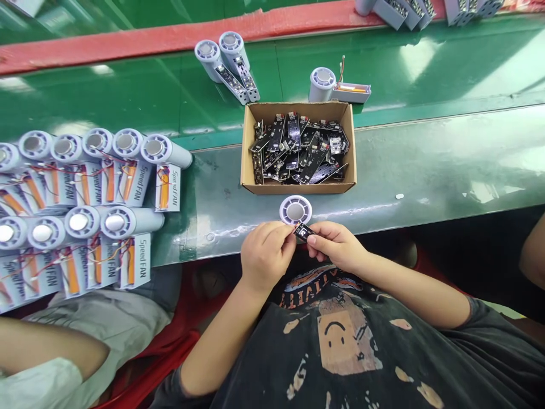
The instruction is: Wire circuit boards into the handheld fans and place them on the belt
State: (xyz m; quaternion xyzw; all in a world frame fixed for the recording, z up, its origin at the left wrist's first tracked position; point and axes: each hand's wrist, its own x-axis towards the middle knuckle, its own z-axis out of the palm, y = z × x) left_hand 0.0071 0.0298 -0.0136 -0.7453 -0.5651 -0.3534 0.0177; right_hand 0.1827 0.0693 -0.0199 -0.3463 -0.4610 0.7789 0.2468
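My right hand (pixel 336 245) pinches a small black circuit board (pixel 304 232) between thumb and fingers, just in front of my chest. At the board's left end, the fingertips of my left hand (pixel 267 254) are pressed together. A reddish bit shows there, but what they grip is too small to make out. Directly behind the board stands a pale lilac fan body (pixel 295 211) with its round silver-centred end facing up; my hands hide its lower part. Beyond it, an open cardboard box (pixel 298 189) holds a heap of similar black boards.
Rows of fan units (pixel 128 222) with orange batteries and wires lie at left. Two fan units with boards (pixel 230 59) and one wired unit (pixel 322 82) stand behind the box. A red strip (pixel 170 35) crosses the green bench (pixel 426 165). Other people's arms (pixel 51 343) show at both sides.
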